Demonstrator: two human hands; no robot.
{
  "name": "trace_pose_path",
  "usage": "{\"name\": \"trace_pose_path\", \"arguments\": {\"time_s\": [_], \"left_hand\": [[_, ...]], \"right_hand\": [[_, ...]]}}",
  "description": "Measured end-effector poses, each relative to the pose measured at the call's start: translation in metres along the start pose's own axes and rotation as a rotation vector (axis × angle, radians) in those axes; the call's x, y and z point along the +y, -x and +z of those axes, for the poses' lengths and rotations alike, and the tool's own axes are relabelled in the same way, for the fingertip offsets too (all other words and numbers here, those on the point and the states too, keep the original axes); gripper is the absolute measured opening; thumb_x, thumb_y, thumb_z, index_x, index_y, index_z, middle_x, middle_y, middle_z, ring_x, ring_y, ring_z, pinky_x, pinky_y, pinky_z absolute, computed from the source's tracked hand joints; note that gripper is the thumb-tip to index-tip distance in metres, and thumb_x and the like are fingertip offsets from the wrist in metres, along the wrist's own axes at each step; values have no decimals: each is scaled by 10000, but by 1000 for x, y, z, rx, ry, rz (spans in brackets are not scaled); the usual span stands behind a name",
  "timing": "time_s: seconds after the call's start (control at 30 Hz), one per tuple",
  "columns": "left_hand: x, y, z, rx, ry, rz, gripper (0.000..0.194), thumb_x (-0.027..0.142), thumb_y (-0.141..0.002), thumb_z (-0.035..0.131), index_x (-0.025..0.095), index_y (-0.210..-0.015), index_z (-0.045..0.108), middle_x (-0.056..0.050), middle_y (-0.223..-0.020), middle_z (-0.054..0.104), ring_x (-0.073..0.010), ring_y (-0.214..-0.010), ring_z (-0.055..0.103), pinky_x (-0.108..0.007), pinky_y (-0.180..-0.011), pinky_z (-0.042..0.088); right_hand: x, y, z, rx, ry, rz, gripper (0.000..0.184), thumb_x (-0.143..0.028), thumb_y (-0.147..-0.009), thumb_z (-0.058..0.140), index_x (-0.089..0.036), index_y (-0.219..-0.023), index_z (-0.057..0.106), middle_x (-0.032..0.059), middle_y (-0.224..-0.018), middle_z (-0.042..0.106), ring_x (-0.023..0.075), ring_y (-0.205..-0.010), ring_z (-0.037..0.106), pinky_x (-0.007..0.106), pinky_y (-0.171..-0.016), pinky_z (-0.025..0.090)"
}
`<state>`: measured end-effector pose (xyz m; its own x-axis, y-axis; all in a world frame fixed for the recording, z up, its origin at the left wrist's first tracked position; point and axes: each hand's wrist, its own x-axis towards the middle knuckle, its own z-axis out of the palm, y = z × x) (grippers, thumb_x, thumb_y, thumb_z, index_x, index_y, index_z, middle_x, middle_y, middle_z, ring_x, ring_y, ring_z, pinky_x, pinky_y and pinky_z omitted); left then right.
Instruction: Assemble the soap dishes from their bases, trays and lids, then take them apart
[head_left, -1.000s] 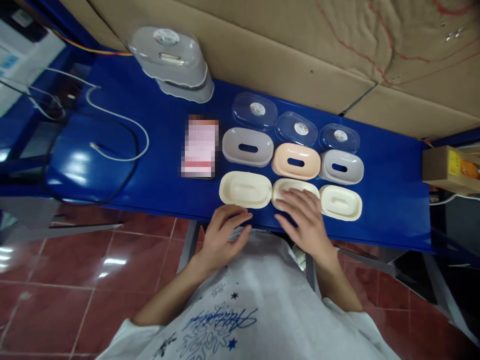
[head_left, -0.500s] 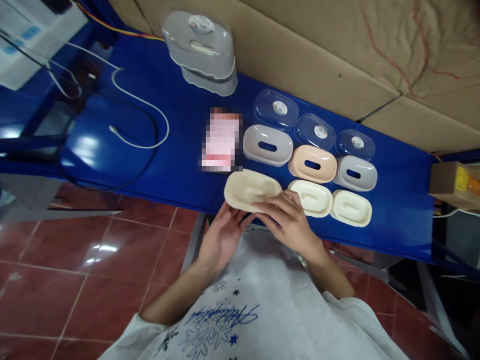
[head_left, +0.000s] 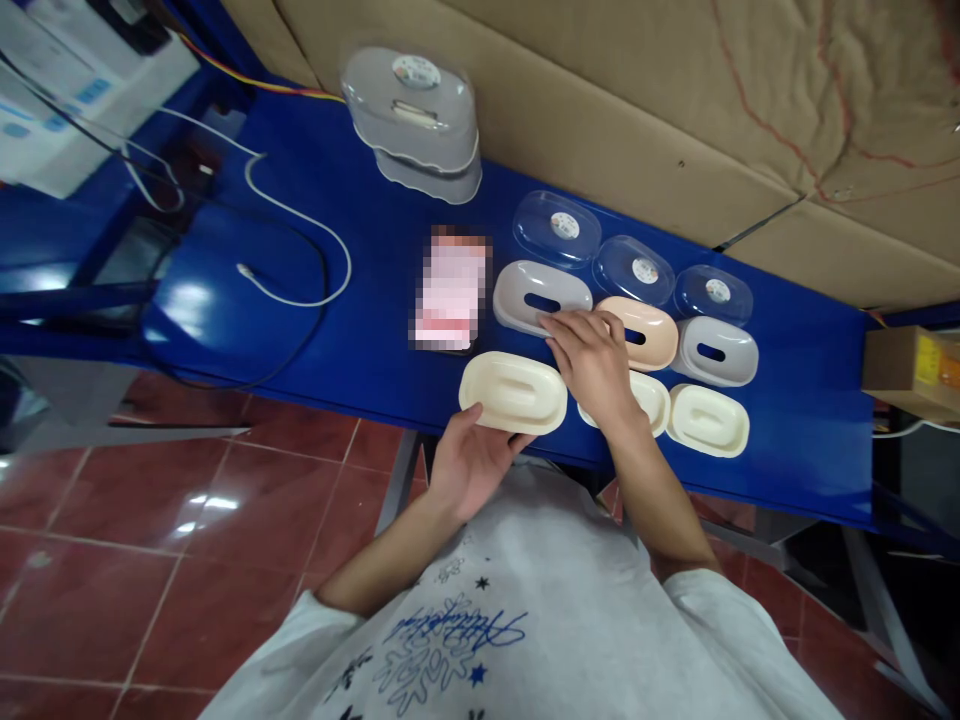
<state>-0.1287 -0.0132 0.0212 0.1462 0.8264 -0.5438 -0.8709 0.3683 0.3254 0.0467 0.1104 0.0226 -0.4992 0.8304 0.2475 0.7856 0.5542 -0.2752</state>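
Observation:
My left hand [head_left: 474, 462] holds a cream oval tray [head_left: 513, 392] from below at the near edge of the blue table [head_left: 360, 290]. My right hand [head_left: 592, 355] reaches over it, fingers spread, tips touching the grey slotted insert [head_left: 534, 295]. Beside that insert lie a peach insert [head_left: 646, 333] and a second grey insert [head_left: 715, 351]. Two more cream trays [head_left: 709, 419] sit in the front row; the middle one is partly hidden under my right wrist. Three clear lids [head_left: 556, 226] with round stickers line the back.
A stack of clear covered containers [head_left: 417, 118] stands at the back left. A blurred pink card [head_left: 450, 290] lies left of the inserts. White and black cables [head_left: 300, 250] loop across the left of the table. Cardboard [head_left: 675, 120] backs the table; a small box [head_left: 907, 370] is at right.
My right hand left the left cream tray and moved forward onto the grey insert. My left hand now holds that tray alone, slightly further right.

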Motion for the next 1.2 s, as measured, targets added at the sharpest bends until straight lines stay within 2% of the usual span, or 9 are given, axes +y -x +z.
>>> {"name": "trace_pose_path", "arguments": {"time_s": [0.17,0.27,0.4,0.57,0.73,0.97,1.1,1.2], "left_hand": [[0,-7,2,-41,6,-10,619,479,-912,723,247,-1473,601,-110,-1427,726,-374,-1452,593,-576,-1190,511],[2,-12,5,-80,6,-9,616,525,-916,712,250,-1457,613,-102,-1455,712,-361,-1481,566,-554,-1204,501],[2,-17,8,-134,-24,-22,659,602,-910,707,235,-1451,624,-123,-1431,722,-369,-1477,568,-552,-1199,505],[0,-20,9,-167,-49,-3,694,586,-906,740,241,-1492,601,-131,-1380,746,-385,-1453,591,-584,-1186,511],[0,-20,10,-161,-50,15,740,538,-896,775,238,-1537,557,-135,-1404,729,-383,-1486,561,-574,-1227,477],[4,-20,11,-263,56,-39,780,658,-892,761,247,-1529,575,-118,-1490,689,-363,-1548,498,-530,-1283,415],[3,-22,11,-265,85,-27,733,590,-931,759,252,-1551,567,-107,-1485,704,-346,-1535,520,-520,-1291,397],[1,-23,11,-241,83,-8,656,508,-979,726,270,-1567,558,-87,-1488,709,-325,-1552,505,-519,-1305,375]], "right_hand": [[-14,28,-22,85,-53,-6,426,-276,-1103,544,-355,-1513,626,42,-1361,776,301,-1235,697,519,-1103,445],[-31,52,-38,47,-74,-61,546,-251,-1083,584,-410,-1600,511,18,-1331,786,286,-1176,723,502,-1085,457],[-47,68,-46,-2,-104,-108,676,-165,-1061,593,-423,-1657,406,2,-1298,798,265,-1134,742,484,-1079,462],[-50,66,-50,-27,-110,-136,668,-125,-1055,577,-391,-1648,420,8,-1295,799,256,-1127,740,473,-1068,472],[-50,63,-55,-56,-71,-214,594,-97,-1062,540,-299,-1617,472,56,-1296,794,258,-1126,722,450,-1020,485],[-48,61,-53,-86,-109,-235,521,-87,-1066,531,-279,-1551,553,64,-1298,784,252,-1135,705,443,-1024,493],[-48,63,-48,-77,-151,-224,481,-98,-1064,549,-238,-1522,592,92,-1303,778,266,-1153,704,450,-1012,528],[-37,54,-52,-107,-264,-237,472,-162,-1082,560,-280,-1539,585,74,-1346,769,257,-1183,714,456,-1017,565]]}}
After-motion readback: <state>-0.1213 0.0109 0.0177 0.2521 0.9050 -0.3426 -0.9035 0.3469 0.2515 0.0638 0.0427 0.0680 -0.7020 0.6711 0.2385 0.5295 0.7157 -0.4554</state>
